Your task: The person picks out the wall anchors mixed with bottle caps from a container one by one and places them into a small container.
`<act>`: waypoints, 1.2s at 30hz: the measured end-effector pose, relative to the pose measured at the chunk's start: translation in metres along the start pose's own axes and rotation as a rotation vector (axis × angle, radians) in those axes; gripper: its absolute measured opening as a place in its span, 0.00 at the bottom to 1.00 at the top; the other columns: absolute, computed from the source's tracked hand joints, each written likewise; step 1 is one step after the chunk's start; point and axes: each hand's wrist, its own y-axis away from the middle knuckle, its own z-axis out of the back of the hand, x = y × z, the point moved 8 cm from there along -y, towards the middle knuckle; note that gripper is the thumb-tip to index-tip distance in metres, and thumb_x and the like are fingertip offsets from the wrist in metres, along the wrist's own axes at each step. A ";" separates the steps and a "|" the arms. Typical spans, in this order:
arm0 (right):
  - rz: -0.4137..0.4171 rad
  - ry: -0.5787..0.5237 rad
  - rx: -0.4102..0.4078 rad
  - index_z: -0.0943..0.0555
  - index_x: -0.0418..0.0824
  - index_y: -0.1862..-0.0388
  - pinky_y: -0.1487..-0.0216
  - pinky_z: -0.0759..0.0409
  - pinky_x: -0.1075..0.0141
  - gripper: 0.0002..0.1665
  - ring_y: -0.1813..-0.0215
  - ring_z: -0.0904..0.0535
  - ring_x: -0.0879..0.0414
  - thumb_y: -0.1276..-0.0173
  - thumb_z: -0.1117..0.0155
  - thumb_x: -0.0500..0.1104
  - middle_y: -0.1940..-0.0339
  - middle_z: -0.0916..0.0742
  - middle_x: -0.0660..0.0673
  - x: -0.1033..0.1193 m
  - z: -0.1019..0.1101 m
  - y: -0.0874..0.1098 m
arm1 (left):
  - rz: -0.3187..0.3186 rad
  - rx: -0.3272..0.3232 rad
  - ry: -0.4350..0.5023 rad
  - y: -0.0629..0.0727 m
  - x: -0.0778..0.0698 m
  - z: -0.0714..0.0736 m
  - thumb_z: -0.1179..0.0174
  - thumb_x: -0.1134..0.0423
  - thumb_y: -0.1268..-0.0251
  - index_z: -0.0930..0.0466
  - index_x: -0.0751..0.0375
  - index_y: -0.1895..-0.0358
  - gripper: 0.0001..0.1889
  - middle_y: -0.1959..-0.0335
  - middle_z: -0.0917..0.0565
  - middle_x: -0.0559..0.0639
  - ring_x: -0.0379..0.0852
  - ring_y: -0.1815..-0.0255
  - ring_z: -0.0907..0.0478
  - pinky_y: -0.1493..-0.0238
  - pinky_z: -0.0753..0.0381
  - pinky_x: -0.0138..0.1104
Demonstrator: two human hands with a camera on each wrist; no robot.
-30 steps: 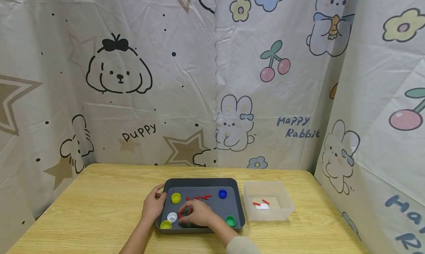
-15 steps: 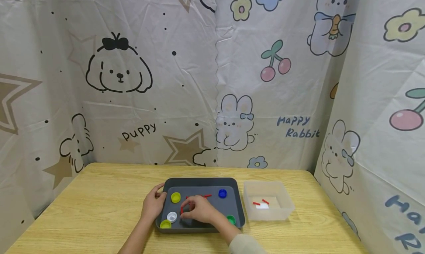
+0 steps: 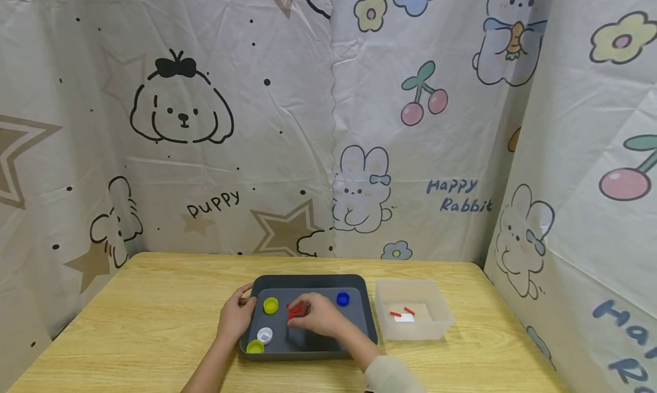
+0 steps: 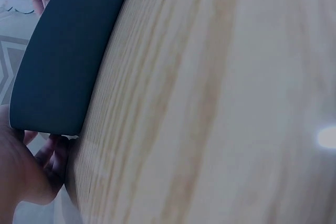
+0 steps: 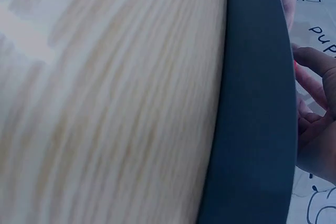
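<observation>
A dark grey tray [image 3: 333, 356] lies on the table in the head view. My left hand [image 3: 236, 316] grips its left side; in the left wrist view the fingers curl at the end of the tray wall. Over the middle of the tray, my right hand [image 3: 320, 316] pinches a small red stick [image 3: 290, 314] between thumb and index finger. Other red sticks [image 3: 297, 309] lie right behind these fingertips, partly covered by the hand. Around them in the tray are a yellow cap [image 3: 270, 306], a white cap [image 3: 264, 336], a second yellow cap [image 3: 255, 347] and a blue cap [image 3: 343, 299].
A translucent plastic box [image 3: 438, 330] stands right of the tray, with two red sticks and a white paper piece [image 3: 404, 318] inside. The wooden table [image 3: 128, 324] ends at a printed curtain [image 3: 287, 125] behind and at the right.
My right hand has moved back and to the right with the red stick, from beside the white cap to the other sticks. Its forearm now covers the green cap. The left hand stays put.
</observation>
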 end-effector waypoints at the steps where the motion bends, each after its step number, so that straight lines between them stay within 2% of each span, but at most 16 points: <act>1: -0.004 -0.001 0.000 0.17 0.42 0.60 0.70 0.29 0.72 0.15 0.69 0.28 0.65 0.47 0.28 0.43 0.72 0.19 0.51 -0.001 0.002 0.000 | 0.000 0.001 0.000 0.000 0.000 0.000 0.50 0.62 0.33 0.31 0.61 0.37 0.22 0.55 0.18 0.64 0.54 0.55 0.22 0.58 0.26 0.40; 7: -0.021 0.003 0.001 0.17 0.42 0.59 0.72 0.28 0.70 0.16 0.69 0.26 0.63 0.46 0.28 0.45 0.70 0.19 0.50 -0.002 0.012 0.003 | -0.002 0.001 0.003 0.000 -0.001 0.000 0.50 0.63 0.33 0.31 0.61 0.37 0.21 0.56 0.18 0.64 0.54 0.55 0.21 0.58 0.26 0.40; 15: -0.026 0.037 -0.035 0.17 0.43 0.57 0.73 0.31 0.69 0.16 0.69 0.29 0.60 0.45 0.29 0.45 0.64 0.19 0.39 -0.003 0.026 0.009 | -0.008 -0.001 0.000 0.001 -0.003 -0.001 0.50 0.63 0.33 0.30 0.62 0.37 0.22 0.56 0.18 0.63 0.55 0.55 0.22 0.58 0.26 0.40; 19: -0.017 0.052 -0.050 0.17 0.43 0.56 0.73 0.31 0.69 0.17 0.69 0.30 0.60 0.44 0.30 0.46 0.67 0.20 0.44 -0.003 0.034 0.012 | -0.004 -0.001 0.000 0.001 -0.004 0.000 0.50 0.63 0.34 0.31 0.62 0.37 0.22 0.56 0.18 0.63 0.55 0.55 0.22 0.58 0.26 0.40; 25: -0.015 0.074 -0.071 0.18 0.45 0.55 0.72 0.31 0.68 0.16 0.71 0.30 0.59 0.42 0.31 0.47 0.70 0.22 0.51 -0.004 0.047 0.017 | 0.000 0.002 -0.006 0.003 -0.005 0.001 0.51 0.62 0.33 0.31 0.61 0.36 0.22 0.54 0.19 0.65 0.57 0.53 0.22 0.53 0.26 0.46; 36: 0.028 0.119 -0.126 0.17 0.46 0.58 0.77 0.34 0.71 0.14 0.79 0.34 0.62 0.43 0.30 0.46 0.75 0.24 0.52 -0.007 0.071 0.024 | 0.002 0.005 -0.013 0.004 -0.005 0.002 0.51 0.63 0.33 0.32 0.62 0.36 0.22 0.54 0.19 0.65 0.56 0.53 0.22 0.55 0.26 0.44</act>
